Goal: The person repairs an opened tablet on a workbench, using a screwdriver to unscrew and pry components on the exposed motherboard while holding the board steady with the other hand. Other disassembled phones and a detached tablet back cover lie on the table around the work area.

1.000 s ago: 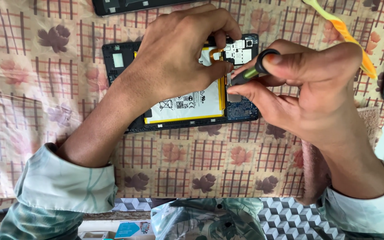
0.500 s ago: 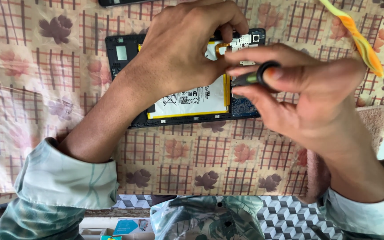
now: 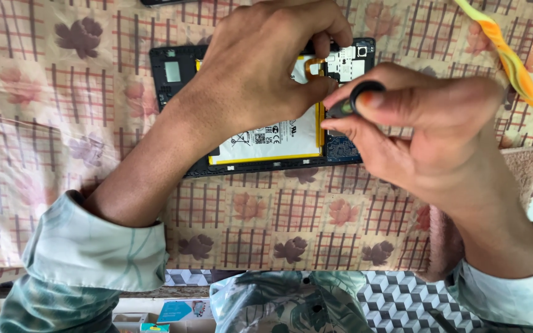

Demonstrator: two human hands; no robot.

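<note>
Opened tablet [image 3: 266, 132] lies back-off on the patterned cloth [image 3: 44, 123], dark frame around a flat white battery [image 3: 279, 139] edged in yellow. Left hand [image 3: 260, 68] rests over its upper middle, fingers curled, thumb and fingertips pinched near the orange flex strip [image 3: 313, 63], likely steadying it; whether it actually holds anything can't be told. Right hand [image 3: 427, 123] is closed around a small screwdriver [image 3: 351, 102], black round cap under the forefinger, tip pointing at the board beside the battery's right edge. A yellow-orange strip [image 3: 507, 52] lies at upper right
</note>
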